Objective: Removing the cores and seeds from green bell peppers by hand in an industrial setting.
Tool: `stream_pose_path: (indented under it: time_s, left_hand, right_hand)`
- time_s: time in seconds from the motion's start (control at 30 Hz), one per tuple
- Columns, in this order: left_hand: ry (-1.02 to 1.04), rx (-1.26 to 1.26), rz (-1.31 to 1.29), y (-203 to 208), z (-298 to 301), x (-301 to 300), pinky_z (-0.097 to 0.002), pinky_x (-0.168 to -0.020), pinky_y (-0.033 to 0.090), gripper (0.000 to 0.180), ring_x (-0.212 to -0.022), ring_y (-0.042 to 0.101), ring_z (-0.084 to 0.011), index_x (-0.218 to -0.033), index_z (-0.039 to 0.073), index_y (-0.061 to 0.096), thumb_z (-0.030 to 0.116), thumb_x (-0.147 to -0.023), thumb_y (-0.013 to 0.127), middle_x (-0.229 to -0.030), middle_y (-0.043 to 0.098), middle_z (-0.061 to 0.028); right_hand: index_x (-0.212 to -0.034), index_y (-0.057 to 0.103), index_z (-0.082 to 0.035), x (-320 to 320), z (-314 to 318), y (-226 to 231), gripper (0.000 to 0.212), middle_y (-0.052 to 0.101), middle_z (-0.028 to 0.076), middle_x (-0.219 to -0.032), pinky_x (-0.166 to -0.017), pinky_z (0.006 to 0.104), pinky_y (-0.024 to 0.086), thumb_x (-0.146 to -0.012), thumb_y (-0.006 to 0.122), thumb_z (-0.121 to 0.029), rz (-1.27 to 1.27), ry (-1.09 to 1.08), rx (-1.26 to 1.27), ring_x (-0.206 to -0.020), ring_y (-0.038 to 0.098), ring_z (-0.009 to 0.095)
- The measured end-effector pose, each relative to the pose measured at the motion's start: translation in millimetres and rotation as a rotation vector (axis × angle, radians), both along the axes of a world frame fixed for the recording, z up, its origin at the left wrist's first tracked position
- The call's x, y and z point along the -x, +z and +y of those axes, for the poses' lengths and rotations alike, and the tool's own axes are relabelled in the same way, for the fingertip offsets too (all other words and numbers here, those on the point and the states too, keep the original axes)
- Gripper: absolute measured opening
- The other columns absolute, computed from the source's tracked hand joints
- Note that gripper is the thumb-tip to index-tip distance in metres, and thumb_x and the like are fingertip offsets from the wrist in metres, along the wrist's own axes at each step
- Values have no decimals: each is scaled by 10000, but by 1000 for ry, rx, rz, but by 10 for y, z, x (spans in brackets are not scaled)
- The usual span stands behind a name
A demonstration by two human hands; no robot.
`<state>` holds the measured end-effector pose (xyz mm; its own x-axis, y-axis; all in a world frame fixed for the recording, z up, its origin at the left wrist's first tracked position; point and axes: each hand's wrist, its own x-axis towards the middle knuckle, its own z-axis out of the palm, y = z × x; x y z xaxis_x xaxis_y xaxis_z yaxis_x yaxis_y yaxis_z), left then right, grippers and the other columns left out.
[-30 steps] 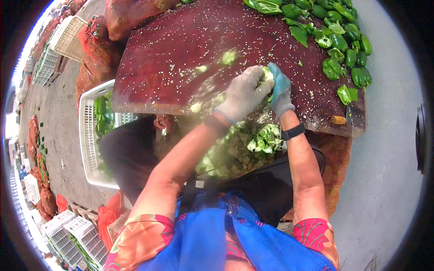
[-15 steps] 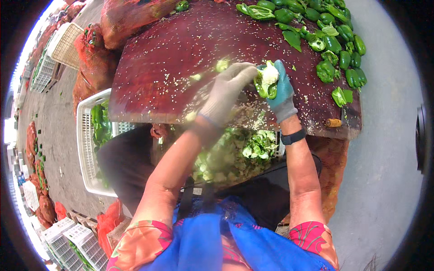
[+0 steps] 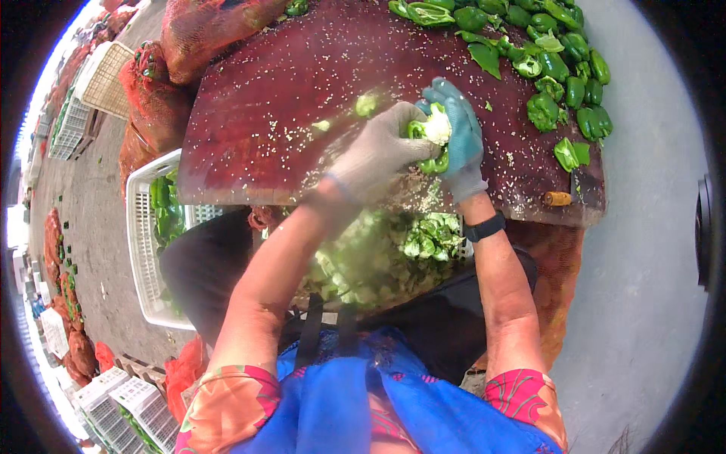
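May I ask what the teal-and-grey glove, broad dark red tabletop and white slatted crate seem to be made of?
Teal-and-grey glove: probably knit fabric with a matt rubbery coating; the grey cuff looks textile.
Broad dark red tabletop: perhaps coated wood board, judging by its flat, smooth-looking face; core uncertain.
White slatted crate: probably smooth moulded plastic, given its uniform colour and regular openings.

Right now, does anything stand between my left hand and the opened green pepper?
Nothing visible does. The left hand has its thumb and fingers at the green pepper, and the right hand holds it from the other side, above the red tabletop.
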<state>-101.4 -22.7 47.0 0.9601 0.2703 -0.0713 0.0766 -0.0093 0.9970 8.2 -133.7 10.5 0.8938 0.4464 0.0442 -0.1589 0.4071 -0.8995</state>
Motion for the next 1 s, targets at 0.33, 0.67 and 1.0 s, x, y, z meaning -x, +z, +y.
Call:
stream_pose_path:
  time_s: [0.33, 0.67, 1.0]
  left_hand:
    - [-117, -277, 140, 8, 128, -140, -290, -774, 519, 363, -857, 618, -117, -1045, -15, 650, 177, -774, 796, -911, 684, -53]
    - [219, -536, 221, -652, -462, -191, -420, -826, 547, 498, -922, 713, -358, -1058, 32, 672, 415, -753, 761, -969, 726, -209]
    - [376, -201, 150, -831, -575, -135, -360, -769, 560, 427, -804, 700, -228, -1061, 11, 651, 321, -801, 786, -896, 714, -130]
  right_hand:
    - [-1017, 729, -15, -138, -157, 264, 379, 712, 185, -881, -734, 355, 524, -1027, 537, -341, -714, 32, 958, -757, 684, 243]
    - [-974, 729, -81, -209, -133, -325, 502, 670, 272, -997, -853, 547, 509, -956, 451, -499, -467, -79, 1113, -959, 619, 508]
    - [-880, 732, 2, -450, -166, -683, 567, 721, 227, -856, -801, 478, 522, -938, 444, -482, -83, -254, 846, -809, 685, 406]
